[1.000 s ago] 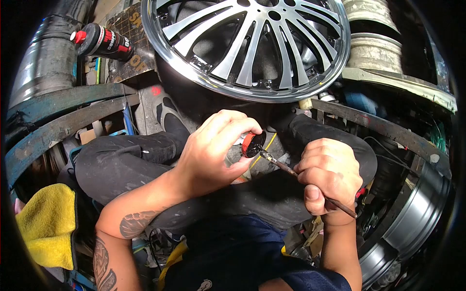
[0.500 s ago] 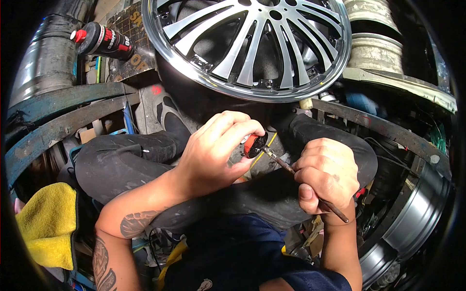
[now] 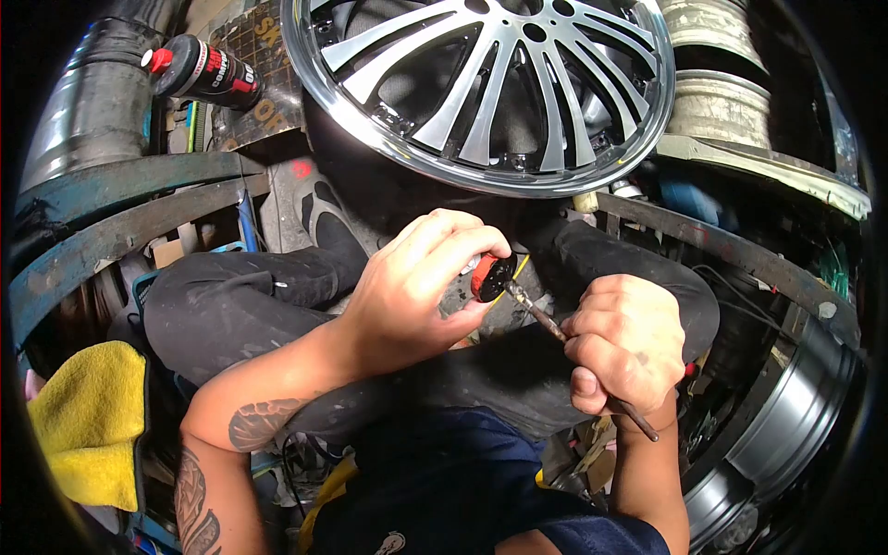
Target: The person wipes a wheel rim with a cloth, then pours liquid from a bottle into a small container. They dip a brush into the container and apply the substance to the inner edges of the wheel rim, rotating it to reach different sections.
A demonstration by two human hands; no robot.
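Observation:
My left hand [image 3: 416, 277] is closed around a small red cap [image 3: 483, 276], its fingers and thumb pinching the sides. The cap's black, glossy face [image 3: 499, 277] is turned to the right. In my right hand [image 3: 624, 338], a fist grips a slim paintbrush [image 3: 546, 320] with a worn brown handle. Its pale, metal-looking end touches or nearly touches the black face; the very tip is hard to make out. Beyond both hands lies a large alloy wheel [image 3: 472, 180] with polished spokes and a chrome rim.
A black compound bottle [image 3: 208, 74] with a red cap lies on a box at the upper left. A yellow cloth [image 3: 88, 425] hangs at the lower left. Metal frame bars [image 3: 139, 217] run along both sides. More wheel rims [image 3: 786, 425] stand at the right.
The view has shifted slightly, so the wheel and bottle appear a little to the right. Both hands keep their grips, and the brush end stays by the cap's black face.

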